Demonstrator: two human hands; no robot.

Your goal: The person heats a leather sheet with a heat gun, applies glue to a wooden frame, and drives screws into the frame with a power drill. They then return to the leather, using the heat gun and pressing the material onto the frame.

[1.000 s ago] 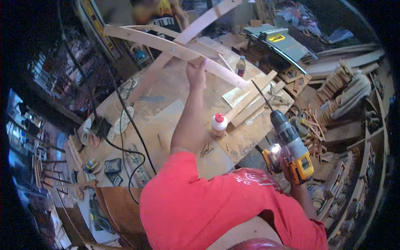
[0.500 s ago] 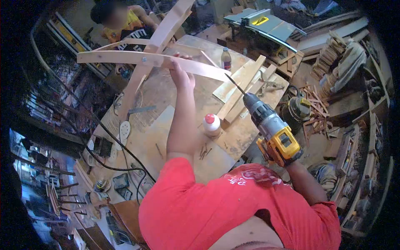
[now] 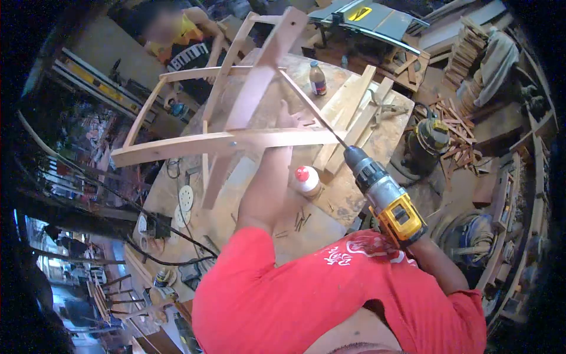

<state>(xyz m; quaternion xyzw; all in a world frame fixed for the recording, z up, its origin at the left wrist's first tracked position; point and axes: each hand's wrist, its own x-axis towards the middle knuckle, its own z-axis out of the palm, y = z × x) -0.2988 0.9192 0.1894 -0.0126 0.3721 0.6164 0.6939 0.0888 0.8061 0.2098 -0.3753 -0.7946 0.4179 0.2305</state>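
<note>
1. Head view: your left hand (image 3: 287,121) grips the frame (image 3: 236,138), lifted above the surface (image 3: 377,141).
2. Light but springy slats; hold it near a joint.
3. Right fingers are hidden behind the drill (image 3: 386,197); grip presumed.

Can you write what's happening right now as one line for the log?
left hand: holds up wooden frame | right hand: grips yellow cordless drill | bit at frame's end | glue bottle on workbench

Cluttered workshop, table saw (image 3: 377,20) behind
</note>
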